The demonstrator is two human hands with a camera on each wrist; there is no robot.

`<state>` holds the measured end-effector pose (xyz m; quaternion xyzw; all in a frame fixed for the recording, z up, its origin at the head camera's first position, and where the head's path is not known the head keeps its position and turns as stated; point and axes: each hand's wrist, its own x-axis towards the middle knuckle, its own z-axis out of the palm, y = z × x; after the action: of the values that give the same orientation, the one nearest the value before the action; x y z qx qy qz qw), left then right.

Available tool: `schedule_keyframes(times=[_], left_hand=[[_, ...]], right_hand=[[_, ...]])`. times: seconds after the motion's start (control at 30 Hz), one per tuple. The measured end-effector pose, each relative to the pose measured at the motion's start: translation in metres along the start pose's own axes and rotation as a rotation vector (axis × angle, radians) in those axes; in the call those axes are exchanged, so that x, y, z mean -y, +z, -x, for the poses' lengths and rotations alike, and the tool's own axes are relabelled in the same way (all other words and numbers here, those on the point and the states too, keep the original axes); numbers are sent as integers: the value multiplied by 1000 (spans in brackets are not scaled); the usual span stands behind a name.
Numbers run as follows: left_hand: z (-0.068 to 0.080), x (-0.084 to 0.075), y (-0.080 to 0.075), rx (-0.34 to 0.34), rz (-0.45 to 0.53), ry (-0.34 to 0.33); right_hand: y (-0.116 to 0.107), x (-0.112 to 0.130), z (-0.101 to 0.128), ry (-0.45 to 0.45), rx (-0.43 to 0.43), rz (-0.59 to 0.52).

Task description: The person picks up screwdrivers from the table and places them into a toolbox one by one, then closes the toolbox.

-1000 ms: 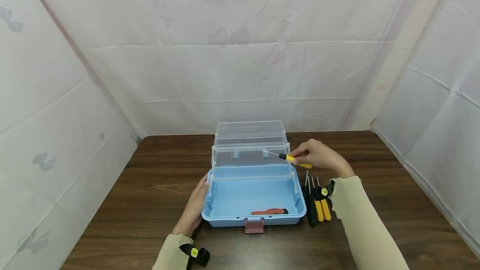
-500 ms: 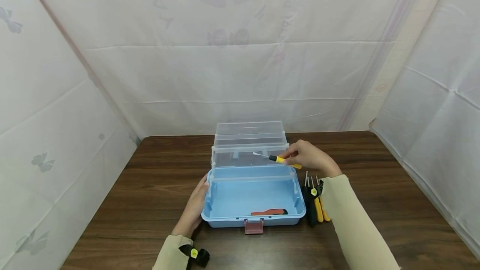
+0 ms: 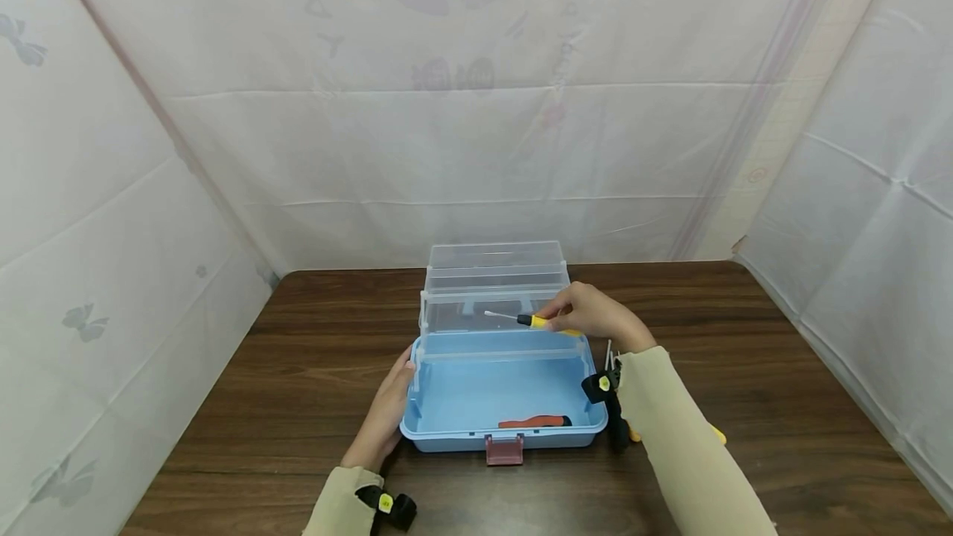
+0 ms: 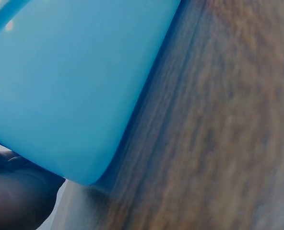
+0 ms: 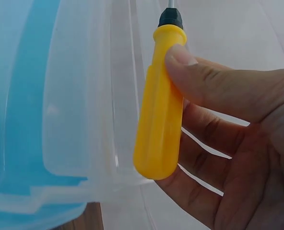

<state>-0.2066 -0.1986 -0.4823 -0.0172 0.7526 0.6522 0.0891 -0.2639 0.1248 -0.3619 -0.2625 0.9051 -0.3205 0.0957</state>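
A light blue toolbox [image 3: 484, 395] with a clear lid raised at the back stands on the table. My left hand [image 3: 387, 408] rests against its left side, fingers fairly straight along the wall; the left wrist view shows part of that hand [image 4: 19, 191] beside the box's corner. My right hand [image 3: 591, 317] pinches a yellow-handled screwdriver [image 3: 538, 322] between thumb and fingers, above the back of the box. Its shaft points left, in front of the clear lid [image 3: 495, 259]. In the right wrist view the thumb lies across the top of the yellow handle [image 5: 159, 115].
Inside the box, along the front wall, lies a tool with a red-orange handle [image 3: 532, 422]. Black- and yellow-handled tools [image 3: 618, 428] lie to its right, partly hidden by my right sleeve [image 3: 677, 428]. A reddish latch [image 3: 504, 451] hangs at the front. White sheeting surrounds the wooden table [image 3: 298, 370].
My right hand has carried the screwdriver leftward and slightly down, over the box. The right sleeve now covers more of the tools on the table. My left hand and the box have stayed put.
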Motion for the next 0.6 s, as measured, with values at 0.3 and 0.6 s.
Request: schedule_keyframes(times=[0.3, 0.6], left_hand=[[-2, 1, 1, -3, -6, -2], [-2, 2, 0, 3, -2, -8]], right_hand=[[8, 1, -7, -25, 19, -1], [15, 3, -9, -12, 45, -32]])
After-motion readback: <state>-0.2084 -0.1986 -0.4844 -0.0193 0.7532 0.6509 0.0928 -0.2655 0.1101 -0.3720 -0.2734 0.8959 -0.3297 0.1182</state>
